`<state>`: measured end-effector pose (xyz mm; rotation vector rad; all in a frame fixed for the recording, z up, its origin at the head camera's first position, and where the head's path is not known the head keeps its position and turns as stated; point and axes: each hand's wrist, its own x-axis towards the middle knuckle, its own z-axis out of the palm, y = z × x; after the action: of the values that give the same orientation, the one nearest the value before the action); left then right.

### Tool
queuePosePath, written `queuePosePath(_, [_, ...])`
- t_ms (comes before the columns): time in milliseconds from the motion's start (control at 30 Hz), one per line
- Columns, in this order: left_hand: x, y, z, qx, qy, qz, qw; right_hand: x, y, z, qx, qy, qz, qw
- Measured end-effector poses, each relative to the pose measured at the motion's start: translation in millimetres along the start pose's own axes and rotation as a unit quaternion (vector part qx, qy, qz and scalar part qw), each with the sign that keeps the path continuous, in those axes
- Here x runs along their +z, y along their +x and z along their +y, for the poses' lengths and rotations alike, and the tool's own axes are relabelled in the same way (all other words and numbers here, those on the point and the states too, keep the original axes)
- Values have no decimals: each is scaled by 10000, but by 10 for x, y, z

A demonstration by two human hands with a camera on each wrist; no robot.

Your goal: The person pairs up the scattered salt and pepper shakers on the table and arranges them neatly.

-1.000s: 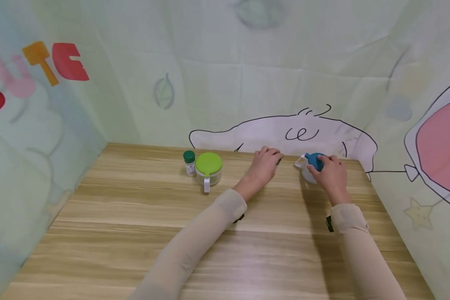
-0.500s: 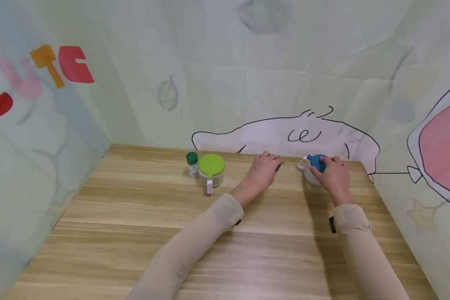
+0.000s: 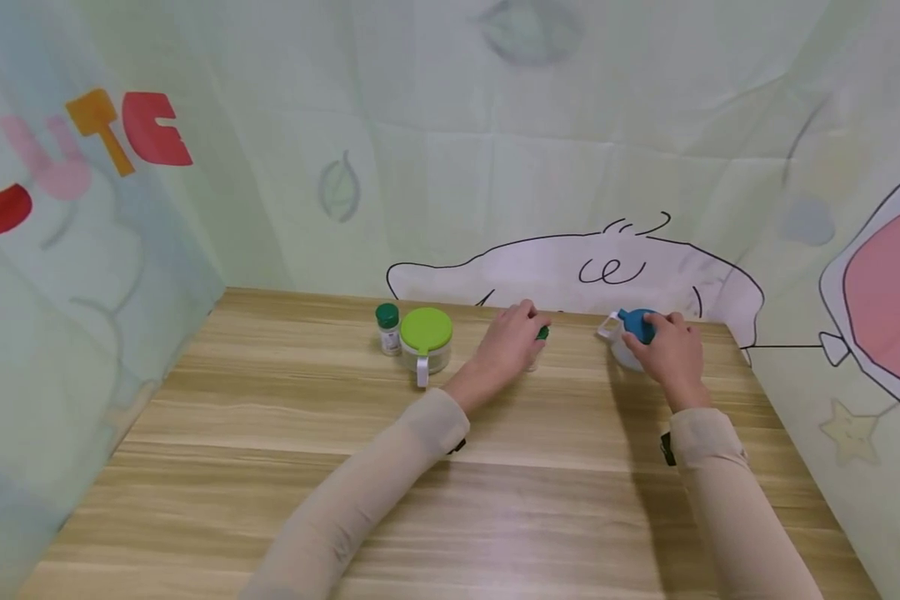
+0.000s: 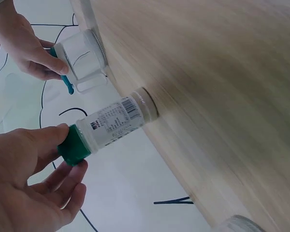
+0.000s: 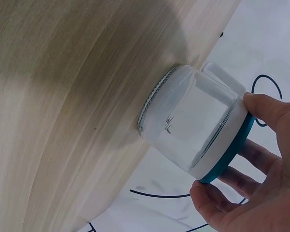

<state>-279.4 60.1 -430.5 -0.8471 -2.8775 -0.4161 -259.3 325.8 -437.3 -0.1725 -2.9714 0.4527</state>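
Observation:
My left hand (image 3: pixel 504 343) pinches the green cap of a spice bottle (image 4: pixel 113 123) between thumb and fingers. This bottle has a clear body and a white printed label with a barcode; in the head view the hand covers most of it. At the right, my right hand (image 3: pixel 669 350) holds the blue lid of a clear glass jar (image 5: pixel 191 116) from above, fingers spread round the rim. The jar has a clear handle, and its base is at the tabletop. Left of my left hand stand a green-lidded glass jar (image 3: pixel 426 333) and a second green-capped spice bottle (image 3: pixel 389 331).
The wooden table (image 3: pixel 495 500) meets a printed cloth backdrop (image 3: pixel 435 167) at its back edge and along both sides. Both jars and bottles are near that back edge. My right arm (image 3: pixel 735 500) reaches along the table's right side.
My left hand has shifted left and slightly nearer, bringing the spice bottle with it, away from the blue-lidded jar. The right hand keeps its grip on the jar, and the head view has turned slightly.

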Motion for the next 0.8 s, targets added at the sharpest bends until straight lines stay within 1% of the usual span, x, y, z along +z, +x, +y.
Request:
queuePosePath(167, [-11,-22,-60,55,-240,14,9997,-13,-3,1,-8,-22,2,10000])
queuePosePath(267, [-37,-18,-94,14,-295,-17,9996,-21,-9,-9,29,10,-9,10000])
queuePosePath(467, [-91,-39,-219,-314,-546,-109,9980,-25,-17,-20,78,49,-75,9999])
queuePosePath(567, [-111,-58,-302,-457,-620,-90,9970,-31,-19,-26,64,11,-57,10000])
queuePosePath(700, [-135,-83,-395,-648,-624,45,9959,-31,-14,-30,54,-22,-41,10000])
queuePosePath(800, [-147,-96,-431,-811,-706,155,9941,-28,-11,-30,37,-21,-45,10000])
